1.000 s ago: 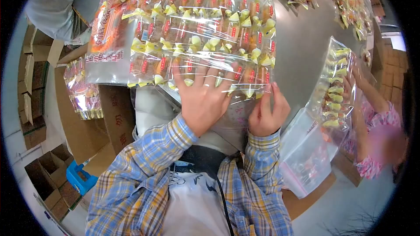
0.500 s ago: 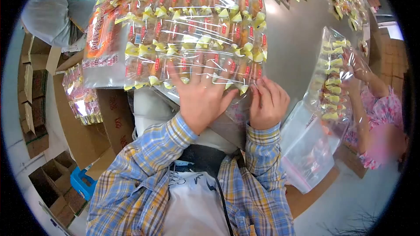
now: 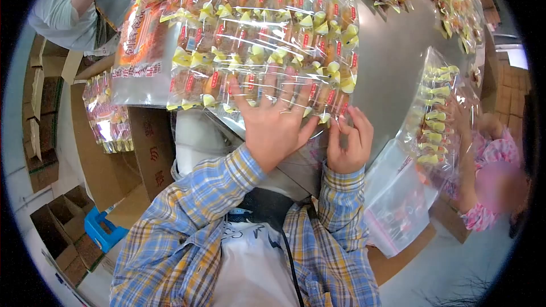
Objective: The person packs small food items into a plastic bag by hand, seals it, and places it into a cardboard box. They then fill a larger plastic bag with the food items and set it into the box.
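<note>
A big clear plastic bag (image 3: 267,40) lies on the metal table, filled with rows of small wrapped cakes with yellow twisted ends and red labels. My left hand (image 3: 278,122) is open, fingers spread against the row closest to me, and streaks of shiny film cross the fingertips. At the bag's near right corner, my right hand (image 3: 350,142) is closed, with thumb and forefinger pinched on the bag's edge. Left of the cakes, a flat printed bag (image 3: 139,45) with orange and red lettering lies partly beneath the filled one.
Heaps of wrapped cakes (image 3: 455,5) line the table's (image 3: 387,51) far edge. On the right, another person's hands hold a part-filled bag (image 3: 435,113) near flat clear bags (image 3: 395,204). A cardboard box (image 3: 108,165) and blue plastic stool (image 3: 102,230) stand left. Another person's arm (image 3: 85,0) reaches in top left.
The view has shifted slightly. My left hand stays spread on the bag, and my right hand keeps its pinch at the corner with its fingers more curled. The person at top left has stretched an arm forward.
</note>
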The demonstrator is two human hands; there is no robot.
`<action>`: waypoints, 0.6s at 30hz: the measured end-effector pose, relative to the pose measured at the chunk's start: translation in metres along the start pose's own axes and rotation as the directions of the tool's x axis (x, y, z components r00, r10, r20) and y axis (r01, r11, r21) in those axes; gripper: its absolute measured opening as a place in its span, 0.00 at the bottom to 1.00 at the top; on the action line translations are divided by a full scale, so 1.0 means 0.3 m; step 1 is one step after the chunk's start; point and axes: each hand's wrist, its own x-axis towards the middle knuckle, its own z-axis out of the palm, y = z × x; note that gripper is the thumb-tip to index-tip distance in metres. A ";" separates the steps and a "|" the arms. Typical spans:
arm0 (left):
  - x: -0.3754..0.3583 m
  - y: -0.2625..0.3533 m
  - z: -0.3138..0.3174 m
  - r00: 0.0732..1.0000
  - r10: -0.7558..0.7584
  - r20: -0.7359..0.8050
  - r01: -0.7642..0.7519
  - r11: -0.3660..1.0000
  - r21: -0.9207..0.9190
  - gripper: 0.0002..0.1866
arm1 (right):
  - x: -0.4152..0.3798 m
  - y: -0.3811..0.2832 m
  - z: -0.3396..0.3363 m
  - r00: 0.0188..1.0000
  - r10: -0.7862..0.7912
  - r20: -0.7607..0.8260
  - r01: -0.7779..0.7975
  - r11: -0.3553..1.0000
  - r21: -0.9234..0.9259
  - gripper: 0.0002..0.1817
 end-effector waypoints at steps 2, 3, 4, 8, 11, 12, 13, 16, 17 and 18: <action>-0.002 0.002 0.007 1.000 0.004 -0.022 -0.004 1.000 0.022 0.30 | 0.017 -0.027 -0.018 0.999 -0.005 0.034 0.008 0.998 -0.069 0.18; 0.000 0.005 0.007 1.000 0.006 -0.012 -0.005 1.000 0.023 0.31 | 0.026 -0.042 -0.023 0.999 -0.006 0.050 0.011 0.995 -0.103 0.21; 0.005 0.006 0.003 1.000 0.007 -0.002 -0.007 1.000 0.024 0.31 | 0.024 -0.043 -0.015 0.997 -0.006 0.072 0.014 0.993 -0.114 0.24; 0.010 0.011 -0.013 0.998 0.000 0.065 -0.005 0.998 0.070 0.32 | 0.008 -0.026 0.022 0.994 0.025 0.108 -0.010 0.990 -0.141 0.30; -0.005 0.001 -0.014 0.997 -0.003 0.081 -0.003 0.998 0.070 0.37 | 0.004 -0.015 0.037 0.996 0.024 0.088 -0.011 0.989 -0.150 0.28; -0.009 -0.003 -0.012 0.995 -0.006 0.097 -0.001 0.998 0.065 0.37 | 0.004 -0.013 0.039 0.997 0.017 0.079 -0.004 0.988 -0.153 0.27; -0.012 -0.009 -0.009 0.994 -0.008 0.112 0.002 0.998 0.061 0.38 | 0.003 -0.012 0.037 0.997 0.024 0.073 -0.013 0.989 -0.148 0.27; -0.014 -0.027 -0.020 0.988 -0.004 0.157 -0.003 0.999 0.044 0.40 | 0.002 -0.008 0.038 0.998 0.028 0.052 -0.021 0.991 -0.135 0.26; -0.014 -0.033 -0.024 0.985 0.000 0.171 -0.006 0.999 0.039 0.40 | 0.001 -0.006 0.044 0.999 0.020 0.041 -0.014 0.991 -0.133 0.26; -0.014 -0.037 -0.023 0.989 0.018 0.147 -0.027 0.998 0.061 0.40 | 0.001 -0.004 0.049 0.999 0.011 0.030 -0.007 0.991 -0.132 0.26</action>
